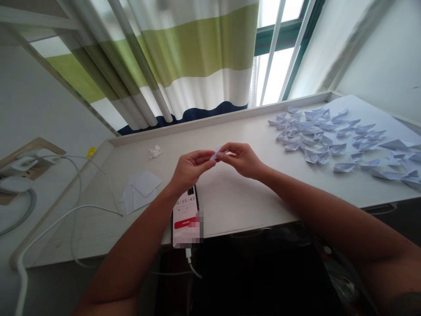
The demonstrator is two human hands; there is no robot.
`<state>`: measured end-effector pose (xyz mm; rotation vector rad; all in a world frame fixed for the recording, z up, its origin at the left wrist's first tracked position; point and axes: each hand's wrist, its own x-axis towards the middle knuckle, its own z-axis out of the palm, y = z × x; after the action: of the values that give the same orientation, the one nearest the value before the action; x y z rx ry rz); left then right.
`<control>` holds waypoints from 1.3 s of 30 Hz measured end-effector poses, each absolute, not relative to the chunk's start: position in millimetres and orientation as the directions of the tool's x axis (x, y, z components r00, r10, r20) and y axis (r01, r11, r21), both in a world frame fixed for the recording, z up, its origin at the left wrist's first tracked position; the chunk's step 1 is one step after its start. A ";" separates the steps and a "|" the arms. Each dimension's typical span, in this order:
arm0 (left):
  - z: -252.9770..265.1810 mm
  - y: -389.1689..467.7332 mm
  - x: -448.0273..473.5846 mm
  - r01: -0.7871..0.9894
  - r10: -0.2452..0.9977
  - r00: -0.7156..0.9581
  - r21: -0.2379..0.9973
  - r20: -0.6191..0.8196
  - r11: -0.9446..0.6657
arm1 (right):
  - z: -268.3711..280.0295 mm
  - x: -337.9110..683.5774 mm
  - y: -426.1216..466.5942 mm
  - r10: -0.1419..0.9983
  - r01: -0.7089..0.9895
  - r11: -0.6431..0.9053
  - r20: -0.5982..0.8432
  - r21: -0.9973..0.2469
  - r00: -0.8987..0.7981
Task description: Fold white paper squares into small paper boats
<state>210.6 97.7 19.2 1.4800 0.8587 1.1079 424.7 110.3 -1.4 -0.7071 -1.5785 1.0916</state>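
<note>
Between my two hands, above the middle of the white desk, is a small folded piece of white paper (215, 153). My left hand (193, 167) pinches its left side between thumb and fingers. From the right, my right hand (241, 159) grips the other side with thumb and index finger. Fingers cover much of the paper, so its exact shape is hard to make out. Below my left wrist a phone (186, 215) lies on the desk, its screen showing a timer. Left of that wrist rests a loose stack of white paper sheets (141, 189).
Many folded paper boats (315, 131) crowd the right side of the desk (243, 206). Crumpled white paper (155, 152) lies at the back left. White cables (69, 219) run over the left edge, near a power strip (26, 164). A striped curtain (197, 48) hangs behind.
</note>
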 end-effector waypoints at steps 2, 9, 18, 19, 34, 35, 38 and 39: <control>18.2 97.8 211.1 -0.018 0.931 0.287 0.973 0.224 -0.228 | -0.5 424.0 110.1 0.878 -0.098 0.387 0.399 -0.917 -0.263; 14.5 97.0 210.9 0.137 0.915 0.246 0.923 0.319 -0.359 | -2.6 425.2 113.1 0.904 -0.086 0.367 0.377 -0.926 -0.201; 17.5 98.3 210.3 0.078 0.926 0.223 0.942 0.304 -0.328 | -0.8 424.4 110.8 0.886 -0.135 0.391 0.412 -0.910 -0.214; 17.5 98.8 210.3 0.054 0.933 0.217 0.950 0.289 -0.307 | -0.9 424.3 110.8 0.884 -0.139 0.398 0.419 -0.907 -0.206; 14.7 96.0 214.7 0.093 0.926 0.343 0.975 0.158 -0.201 | -3.1 422.0 110.1 0.860 -0.097 0.470 0.480 -0.877 -0.175; 15.5 95.7 214.4 0.092 0.927 0.341 0.976 0.155 -0.197 | -3.0 422.0 110.0 0.862 -0.102 0.464 0.475 -0.880 -0.175; 18.3 96.1 212.9 0.069 0.933 0.317 0.977 0.169 -0.200 | -3.6 422.8 111.1 0.884 -0.106 0.411 0.424 -0.905 -0.194; 19.0 96.4 212.3 0.063 0.935 0.311 0.978 0.172 -0.201 | -3.9 423.3 111.5 0.891 -0.081 0.391 0.399 -0.917 -0.215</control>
<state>212.3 96.4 19.0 1.5469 0.9450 1.0610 423.3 111.5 -3.9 -0.7571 -1.5127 1.0712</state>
